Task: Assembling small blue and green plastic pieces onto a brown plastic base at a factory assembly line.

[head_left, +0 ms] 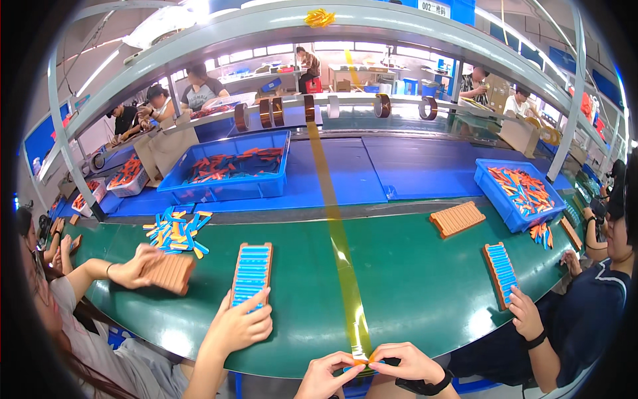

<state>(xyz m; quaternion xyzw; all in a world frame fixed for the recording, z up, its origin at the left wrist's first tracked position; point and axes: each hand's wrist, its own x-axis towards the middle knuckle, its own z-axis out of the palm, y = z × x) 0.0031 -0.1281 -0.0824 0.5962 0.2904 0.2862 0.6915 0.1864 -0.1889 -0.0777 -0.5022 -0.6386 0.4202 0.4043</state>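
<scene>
- At six o'clock in the head view, my left hand [327, 374] and right hand [404, 362] meet at the near edge of the green conveyor belt [412, 279].
- Both pinch narrow on the end of an amber tape strip [337, 246], with a small blue piece [359, 366] tucked between my fingertips.
- That strip runs toward twelve o'clock, up to a tape roll [309, 108] on the rail.
- At nine o'clock, a co-worker's hand [240, 326] rests on an orange tray of blue pieces [252, 274].
- At two o'clock sits a blue bin [517, 194] of parts.
- Risk, as I judge it: the taut tape could twist, or stick to my fingers or the belt, if my pinch slips.
</scene>
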